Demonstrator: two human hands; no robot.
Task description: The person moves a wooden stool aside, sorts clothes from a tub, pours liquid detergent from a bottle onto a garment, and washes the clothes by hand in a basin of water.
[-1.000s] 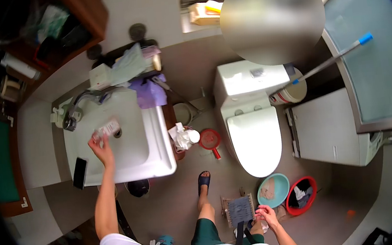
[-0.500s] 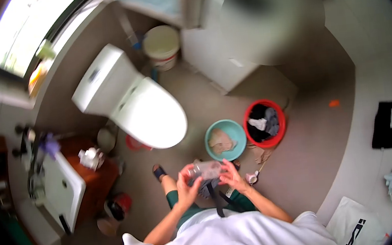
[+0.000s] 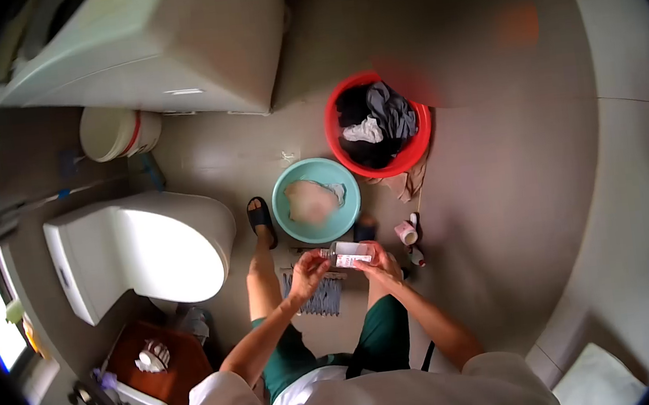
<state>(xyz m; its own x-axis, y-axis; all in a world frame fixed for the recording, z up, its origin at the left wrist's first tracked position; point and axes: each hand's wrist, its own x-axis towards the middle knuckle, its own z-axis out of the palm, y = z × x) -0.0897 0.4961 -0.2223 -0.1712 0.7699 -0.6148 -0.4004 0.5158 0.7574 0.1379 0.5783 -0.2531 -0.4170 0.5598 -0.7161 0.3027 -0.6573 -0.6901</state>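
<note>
A small clear bottle with a pink and white label lies sideways between my hands, above my knees. My left hand has its fingers closed at the bottle's left, neck end. Around the right end of it, my right hand is wrapped. Just beyond the bottle, a turquoise basin on the floor holds a beige cloth. Under my left forearm, a grey ribbed board or cloth shows between my legs.
A red basin holds dark, grey and white clothes. A pink and white cup-like item lies on the floor at the right. To the left are a toilet, a white bucket and a brown cabinet top.
The view has turned right, away from the sink. My left hand has brought the bottle from over the sink to my lap, where my right hand has also taken hold of it.
</note>
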